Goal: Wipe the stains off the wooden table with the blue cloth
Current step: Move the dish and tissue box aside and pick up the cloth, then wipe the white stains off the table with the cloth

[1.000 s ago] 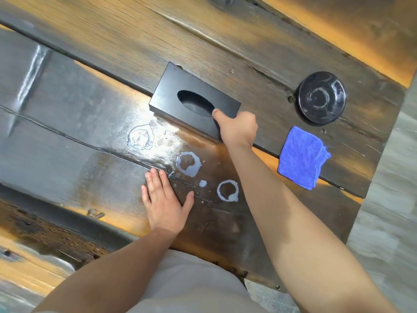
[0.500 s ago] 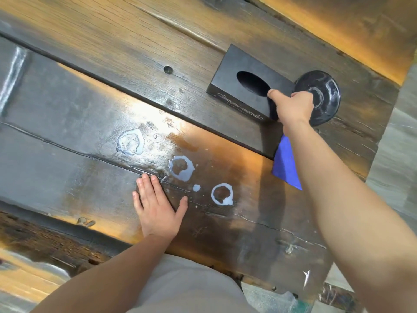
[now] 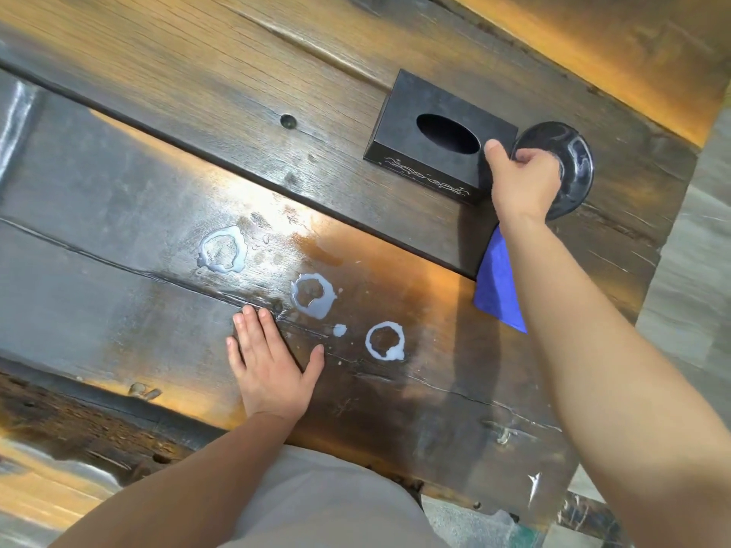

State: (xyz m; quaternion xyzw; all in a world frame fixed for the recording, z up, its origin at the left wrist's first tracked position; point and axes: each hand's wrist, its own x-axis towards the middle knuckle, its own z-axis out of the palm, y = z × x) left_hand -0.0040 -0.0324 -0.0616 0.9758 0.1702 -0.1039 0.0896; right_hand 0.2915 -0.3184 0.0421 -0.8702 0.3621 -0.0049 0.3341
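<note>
Three pale ring-shaped stains mark the dark wooden table (image 3: 138,199): a left stain (image 3: 222,249), a middle stain (image 3: 312,295) and a right stain (image 3: 385,341), with a small drop (image 3: 339,330) between the last two. My left hand (image 3: 269,357) lies flat on the wood just below the middle stain, fingers apart. The blue cloth (image 3: 499,282) lies at the right, mostly hidden under my right forearm. My right hand (image 3: 520,181) grips the right end of a black tissue box (image 3: 431,152).
A round black dish (image 3: 573,152) sits right behind the tissue box, touching my right hand. The table's right edge (image 3: 652,270) runs close to the cloth, with grey floor beyond. My pale trousers show at the near edge.
My right hand has slid the tissue box from beside the stains to the right and back, up against the black dish. My forearm now covers most of the cloth. My left hand stays put.
</note>
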